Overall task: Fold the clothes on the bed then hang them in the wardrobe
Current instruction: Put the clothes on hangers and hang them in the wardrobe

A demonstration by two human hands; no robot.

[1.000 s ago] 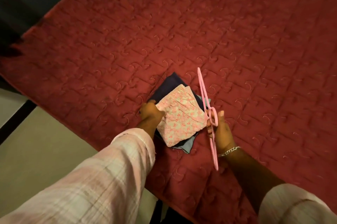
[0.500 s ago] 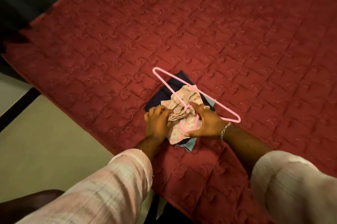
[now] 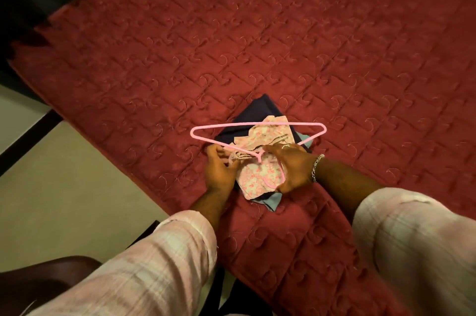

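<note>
A small stack of folded clothes lies near the front edge of a red quilted bed point(image 3: 334, 45), a pink floral garment point(image 3: 260, 174) on top. The right hand point(image 3: 293, 169) grips a pink hanger point(image 3: 257, 123) at its hook while the left hand point(image 3: 220, 170) pinches the floral fabric's edge. Feeding cloth through the frame could undo the fold or drag the dark clothes point(image 3: 257, 114) beneath askew

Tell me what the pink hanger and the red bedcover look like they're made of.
Hanger: looks like thin wire with a pink plastic coating; it is slim, round and evenly coloured, though it could be solid plastic. Bedcover: matte quilted fabric, judging by the stitched curl pattern and soft puckers.
</note>
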